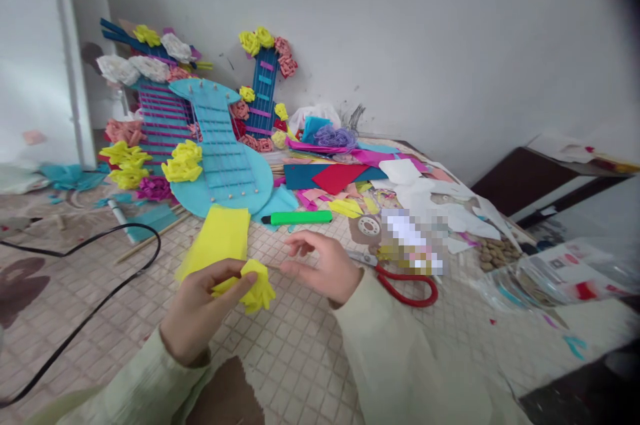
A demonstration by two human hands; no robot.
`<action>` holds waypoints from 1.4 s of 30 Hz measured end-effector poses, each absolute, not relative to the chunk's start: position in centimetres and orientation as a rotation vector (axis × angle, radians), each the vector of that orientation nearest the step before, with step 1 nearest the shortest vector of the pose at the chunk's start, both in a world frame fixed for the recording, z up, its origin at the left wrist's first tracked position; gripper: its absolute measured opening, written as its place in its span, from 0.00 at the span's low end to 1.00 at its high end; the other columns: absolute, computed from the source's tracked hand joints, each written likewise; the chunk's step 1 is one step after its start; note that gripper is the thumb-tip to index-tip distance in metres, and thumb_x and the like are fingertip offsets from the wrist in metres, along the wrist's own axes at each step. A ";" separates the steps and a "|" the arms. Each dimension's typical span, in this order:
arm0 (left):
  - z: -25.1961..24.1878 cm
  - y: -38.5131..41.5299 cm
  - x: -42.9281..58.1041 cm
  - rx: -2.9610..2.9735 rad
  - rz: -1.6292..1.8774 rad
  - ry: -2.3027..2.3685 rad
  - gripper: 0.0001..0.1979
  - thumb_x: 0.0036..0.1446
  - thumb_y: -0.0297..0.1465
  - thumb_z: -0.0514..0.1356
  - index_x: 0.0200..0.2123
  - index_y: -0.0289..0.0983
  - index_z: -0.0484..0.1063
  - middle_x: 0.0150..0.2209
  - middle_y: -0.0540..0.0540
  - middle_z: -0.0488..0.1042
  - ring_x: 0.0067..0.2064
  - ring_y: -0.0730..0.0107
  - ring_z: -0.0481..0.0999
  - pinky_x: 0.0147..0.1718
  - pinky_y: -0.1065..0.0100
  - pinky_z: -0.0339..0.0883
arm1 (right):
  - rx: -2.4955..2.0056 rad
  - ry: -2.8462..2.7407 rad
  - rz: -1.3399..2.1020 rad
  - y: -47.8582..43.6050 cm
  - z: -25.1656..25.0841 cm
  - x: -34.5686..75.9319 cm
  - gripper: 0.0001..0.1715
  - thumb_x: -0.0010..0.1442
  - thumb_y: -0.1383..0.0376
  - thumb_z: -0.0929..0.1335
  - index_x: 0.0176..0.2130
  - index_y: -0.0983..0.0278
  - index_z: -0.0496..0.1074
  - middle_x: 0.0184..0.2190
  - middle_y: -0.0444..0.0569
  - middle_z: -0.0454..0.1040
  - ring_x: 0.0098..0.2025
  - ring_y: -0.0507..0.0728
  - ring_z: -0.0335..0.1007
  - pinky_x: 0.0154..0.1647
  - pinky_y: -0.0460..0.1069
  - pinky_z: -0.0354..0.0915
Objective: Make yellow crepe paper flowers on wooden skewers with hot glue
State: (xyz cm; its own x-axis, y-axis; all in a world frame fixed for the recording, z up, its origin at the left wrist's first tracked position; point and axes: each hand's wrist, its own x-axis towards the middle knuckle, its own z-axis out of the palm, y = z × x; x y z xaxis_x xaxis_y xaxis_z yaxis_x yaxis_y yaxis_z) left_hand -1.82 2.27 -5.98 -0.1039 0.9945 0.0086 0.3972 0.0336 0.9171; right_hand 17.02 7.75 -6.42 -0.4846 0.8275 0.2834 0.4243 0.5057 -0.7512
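Note:
My left hand (200, 305) pinches a yellow crepe-paper flower (257, 288) between thumb and fingers, low over the tiled tabletop. Just right of the flower is my right hand (320, 265), its thumb and curled fingers apart. A thin strand seems to run from the flower toward the right thumb; I cannot make out what it is. Behind my left hand lies a flat yellow crepe-paper sheet (220, 238). A green utility knife (300, 217) rests beyond my right hand, and scissors with red handles (410, 288) lie beside the right wrist.
A light-blue guitar-shaped craft (225, 151) leans at the back with a dark-blue one (263, 88), both near paper flowers. Coloured paper scraps (345, 178) pile behind the knife. A black cable (100, 308) curves on the left. Stones (500, 251) and a clear plastic container (530, 285) sit at right.

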 end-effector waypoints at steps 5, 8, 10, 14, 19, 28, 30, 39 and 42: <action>-6.6 2.5 -2.1 1.406 1.072 1.670 0.13 0.43 0.41 0.60 0.26 0.38 0.74 0.28 0.46 0.77 0.32 0.61 0.75 0.33 0.65 0.69 | -1.228 -2.412 0.710 9.5 -7.6 18.6 0.08 0.42 0.72 0.72 0.23 0.65 0.68 0.20 0.43 0.67 0.26 0.52 0.62 0.28 0.47 0.57; -6.6 2.5 -2.1 1.348 1.079 1.668 0.13 0.41 0.41 0.61 0.27 0.38 0.74 0.28 0.45 0.78 0.32 0.60 0.76 0.32 0.65 0.70 | -1.177 -2.395 0.692 9.3 -7.5 18.2 0.08 0.47 0.75 0.68 0.23 0.65 0.66 0.23 0.45 0.68 0.30 0.54 0.63 0.32 0.48 0.58; -6.5 2.4 -2.0 1.321 1.097 1.656 0.13 0.40 0.41 0.62 0.27 0.38 0.75 0.28 0.46 0.78 0.32 0.60 0.76 0.30 0.67 0.71 | -1.151 -2.350 0.682 8.8 -6.8 17.9 0.06 0.53 0.74 0.64 0.28 0.65 0.65 0.26 0.46 0.69 0.31 0.53 0.64 0.33 0.48 0.59; -6.4 2.3 -1.7 1.366 1.136 1.659 0.12 0.39 0.40 0.62 0.26 0.39 0.75 0.27 0.47 0.78 0.31 0.61 0.76 0.28 0.69 0.71 | -0.890 -2.264 0.819 7.8 -5.4 17.4 0.04 0.58 0.69 0.61 0.33 0.64 0.64 0.26 0.43 0.69 0.26 0.49 0.64 0.28 0.44 0.60; -6.4 2.0 -1.3 1.404 1.139 1.648 0.10 0.39 0.38 0.62 0.27 0.40 0.75 0.27 0.48 0.78 0.30 0.62 0.76 0.28 0.68 0.71 | -0.798 -2.319 0.758 6.8 -5.6 16.9 0.06 0.58 0.64 0.63 0.31 0.64 0.67 0.25 0.43 0.69 0.24 0.48 0.62 0.25 0.43 0.58; -6.2 1.4 -0.5 1.403 1.138 1.642 0.11 0.40 0.40 0.61 0.28 0.42 0.76 0.25 0.48 0.78 0.32 0.58 0.76 0.28 0.67 0.71 | -0.744 -2.309 0.699 6.9 -6.0 16.9 0.09 0.58 0.65 0.63 0.41 0.63 0.67 0.36 0.48 0.69 0.33 0.51 0.66 0.33 0.46 0.64; -6.5 1.3 -0.4 1.377 1.173 1.649 0.13 0.41 0.41 0.60 0.30 0.42 0.76 0.23 0.48 0.77 0.33 0.57 0.76 0.27 0.67 0.71 | -0.681 -2.286 0.711 6.8 -6.2 16.8 0.13 0.58 0.66 0.63 0.45 0.62 0.66 0.41 0.49 0.68 0.38 0.52 0.66 0.38 0.47 0.65; -6.4 1.3 -0.6 1.355 1.184 1.638 0.12 0.42 0.41 0.59 0.30 0.43 0.76 0.24 0.48 0.78 0.33 0.57 0.77 0.29 0.66 0.72 | -0.644 -2.409 0.537 6.4 -6.4 16.9 0.20 0.58 0.72 0.59 0.48 0.58 0.67 0.45 0.47 0.67 0.33 0.50 0.67 0.34 0.46 0.66; -6.0 1.6 -0.9 1.424 1.065 1.608 0.10 0.41 0.39 0.61 0.28 0.43 0.77 0.26 0.49 0.79 0.32 0.60 0.77 0.31 0.66 0.72 | -0.630 -2.450 0.430 6.4 -6.3 17.0 0.22 0.58 0.73 0.58 0.47 0.58 0.68 0.47 0.46 0.67 0.34 0.51 0.68 0.32 0.46 0.66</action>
